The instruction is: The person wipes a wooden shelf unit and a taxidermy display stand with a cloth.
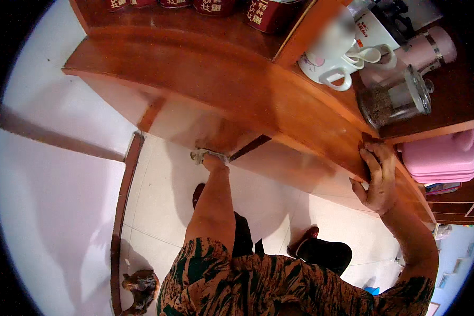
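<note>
Your left hand [214, 161] is low, near the centre of the frame, and it seems closed on a pale, crumpled cloth [198, 155] (the fingers are small and partly covered, so I cannot tell the exact hold). The cloth is at the glossy lower panel [187, 118] of the cabinet [205, 79], close to the floor [155, 184]; whether it touches both, I cannot tell. Your right hand [378, 179], at the right of the frame, grips no loose object; its fingers are spread and bent over the wooden edge [310, 142], as if for support. I judge that the step in hand is wiping low down with the cloth. The next move would call for even pressure, with care beside the dark wedge [251, 147] near your left hand, and for a steady right hand. Please mind also the upper right of the frame: the glass jar [395, 105] is near your right fingers, and the mug [321, 71] is behind the same edge.
</note>
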Demonstrator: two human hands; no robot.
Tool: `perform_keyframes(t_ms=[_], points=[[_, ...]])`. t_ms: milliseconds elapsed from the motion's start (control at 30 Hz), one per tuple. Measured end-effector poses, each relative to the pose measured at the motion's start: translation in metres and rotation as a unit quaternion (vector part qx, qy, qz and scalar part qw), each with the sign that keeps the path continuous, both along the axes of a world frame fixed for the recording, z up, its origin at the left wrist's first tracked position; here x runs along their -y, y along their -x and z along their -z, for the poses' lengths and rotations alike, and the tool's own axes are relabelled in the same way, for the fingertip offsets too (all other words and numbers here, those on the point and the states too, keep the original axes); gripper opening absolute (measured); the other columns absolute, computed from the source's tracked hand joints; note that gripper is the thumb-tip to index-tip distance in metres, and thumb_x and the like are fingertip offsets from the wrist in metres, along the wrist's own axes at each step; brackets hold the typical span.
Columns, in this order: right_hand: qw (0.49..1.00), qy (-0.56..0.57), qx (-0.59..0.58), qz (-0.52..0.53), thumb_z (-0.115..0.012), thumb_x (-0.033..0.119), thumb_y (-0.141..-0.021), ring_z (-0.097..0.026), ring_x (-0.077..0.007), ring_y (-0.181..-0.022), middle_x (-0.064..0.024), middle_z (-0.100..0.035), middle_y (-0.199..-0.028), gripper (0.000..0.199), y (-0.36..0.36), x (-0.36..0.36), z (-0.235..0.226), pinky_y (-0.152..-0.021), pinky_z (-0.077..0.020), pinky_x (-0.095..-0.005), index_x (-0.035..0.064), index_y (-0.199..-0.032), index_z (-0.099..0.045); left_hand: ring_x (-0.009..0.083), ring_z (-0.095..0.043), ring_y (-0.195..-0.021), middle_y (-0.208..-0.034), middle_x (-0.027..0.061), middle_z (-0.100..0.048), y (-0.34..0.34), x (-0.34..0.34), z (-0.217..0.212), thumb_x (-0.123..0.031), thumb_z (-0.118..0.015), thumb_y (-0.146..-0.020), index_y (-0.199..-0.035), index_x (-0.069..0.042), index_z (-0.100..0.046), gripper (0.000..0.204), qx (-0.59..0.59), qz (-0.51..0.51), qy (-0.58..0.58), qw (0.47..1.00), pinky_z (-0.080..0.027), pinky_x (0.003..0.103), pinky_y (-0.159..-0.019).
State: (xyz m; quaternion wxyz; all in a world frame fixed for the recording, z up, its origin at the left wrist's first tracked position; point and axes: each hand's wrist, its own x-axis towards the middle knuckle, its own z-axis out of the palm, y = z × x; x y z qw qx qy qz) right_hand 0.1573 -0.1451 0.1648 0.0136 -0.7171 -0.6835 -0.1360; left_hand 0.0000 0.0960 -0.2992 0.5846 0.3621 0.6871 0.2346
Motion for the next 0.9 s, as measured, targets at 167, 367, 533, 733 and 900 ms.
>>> perform_keyframes(t_ms=[167, 367, 533, 733, 900], points=[[1.000, 0.011, 0.012, 0.000, -0.072, 0.024, -0.073, -0.045, -0.0402, -0.113, -0.0195, -0.046, -0.125, 0.063, -0.003, 0.001, 0.001, -0.096, -0.0360, -0.0534, 0.0047, -0.128, -0.046, 0.0260, -0.050, -0.117, -0.131, 0.0097, -0.050, 0.006, -0.004, 0.025, -0.023, -0.044, -0.096, -0.132, -0.008, -0.042, 0.039, -0.037, 0.096, 0.055, 0.993, -0.042, 0.042, -0.098], [1.000, 0.017, 0.016, -0.002, -0.073, 0.024, -0.071, -0.045, -0.0395, -0.113, -0.0188, -0.046, -0.124, 0.063, -0.004, 0.006, 0.001, -0.096, -0.0365, -0.0525, 0.0048, -0.126, -0.048, 0.0244, -0.051, -0.115, -0.128, 0.0082, -0.052, 0.010, -0.017, 0.038, -0.026, -0.043, -0.096, -0.128, -0.010, -0.046, 0.036, -0.011, 0.174, 0.096, 0.980, -0.043, 0.044, -0.096], [1.000, 0.022, 0.012, -0.002, -0.074, 0.022, -0.069, -0.045, -0.0393, -0.112, -0.0186, -0.045, -0.126, 0.067, 0.001, 0.003, -0.003, -0.096, -0.0365, -0.0524, 0.0051, -0.128, -0.047, 0.0230, -0.052, -0.113, -0.125, 0.0069, -0.054, 0.013, -0.016, -0.007, -0.028, -0.042, -0.096, -0.125, -0.012, -0.049, 0.034, 0.290, 0.018, 0.185, 0.939, -0.045, 0.045, -0.094], [1.000, 0.015, -0.015, 0.009, -0.076, 0.020, -0.064, -0.045, -0.0358, -0.115, -0.0144, -0.046, -0.127, 0.074, 0.002, 0.004, -0.009, -0.096, -0.0379, -0.0491, 0.0060, -0.130, -0.046, 0.0214, -0.053, -0.111, -0.122, 0.0054, -0.056, 0.023, 0.001, -0.135, -0.031, -0.042, -0.097, -0.122, -0.014, -0.053, 0.032, 0.566, -0.144, 0.213, 0.783, -0.046, 0.047, -0.092], [1.000, -0.009, -0.004, -0.007, -0.073, 0.023, -0.068, -0.044, -0.0333, -0.117, -0.0128, -0.047, -0.128, 0.071, -0.005, 0.010, -0.005, -0.097, -0.0373, -0.0471, 0.0075, -0.132, -0.045, 0.0278, -0.050, -0.116, -0.130, 0.0103, -0.050, 0.025, 0.006, -0.262, -0.024, -0.041, -0.097, -0.129, -0.005, -0.046, 0.037, 0.440, -0.186, 0.024, 0.878, -0.046, 0.045, -0.094]])
